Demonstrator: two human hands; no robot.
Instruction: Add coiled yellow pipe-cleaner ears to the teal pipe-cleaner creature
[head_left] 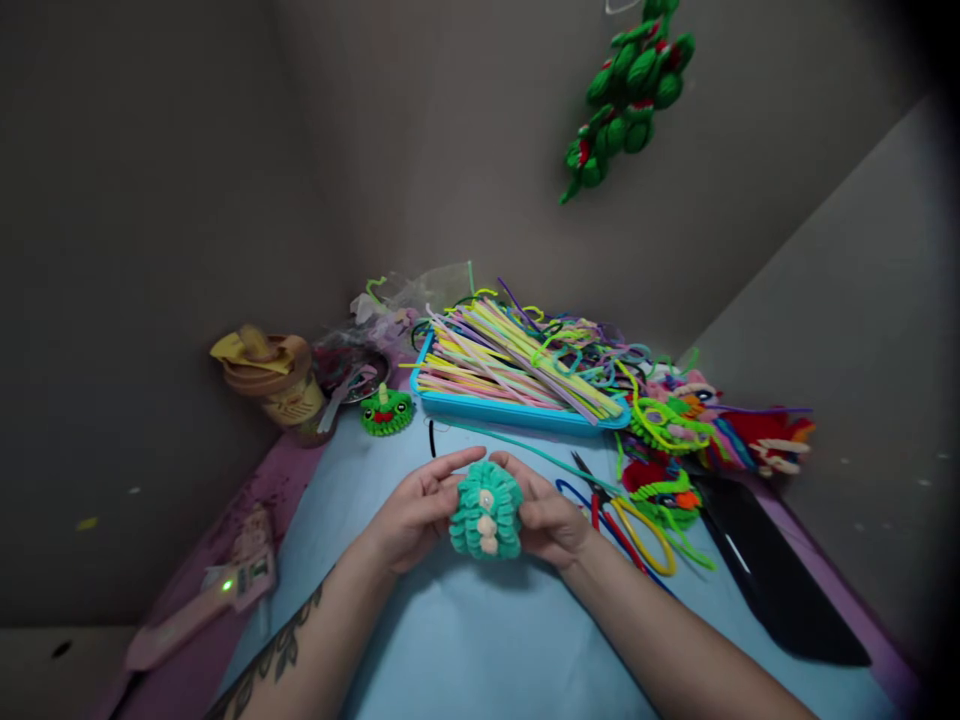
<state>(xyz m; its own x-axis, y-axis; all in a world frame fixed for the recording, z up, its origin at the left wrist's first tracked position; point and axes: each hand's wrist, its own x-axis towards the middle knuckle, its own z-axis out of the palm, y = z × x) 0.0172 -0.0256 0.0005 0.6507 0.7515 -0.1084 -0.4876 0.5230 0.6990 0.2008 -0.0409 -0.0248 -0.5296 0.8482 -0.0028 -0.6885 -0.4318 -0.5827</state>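
Between my two hands sits a teal pipe-cleaner figure (pixel 465 525), ribbed and rounded, with pale cream bumps and a small shiny spot down its front. My left hand (pixel 420 510) grips its left side, thumb in front and index finger reaching over the top. On the other side my right hand (pixel 553 515) holds it with curled fingers and the thumb against its edge. The figure is held just above the light blue mat (pixel 457 640). A single teal pipe cleaner (pixel 517 447) lies behind the hands.
A blue tray (pixel 510 412) of pipe cleaners stands at the back. Red-and-yellow-handled scissors (pixel 619 515) and a black flat object (pixel 780 580) lie right. To the left are a green frog-like figure (pixel 386 412), a lidded cup (pixel 281 390) and a pink glue gun (pixel 217 600).
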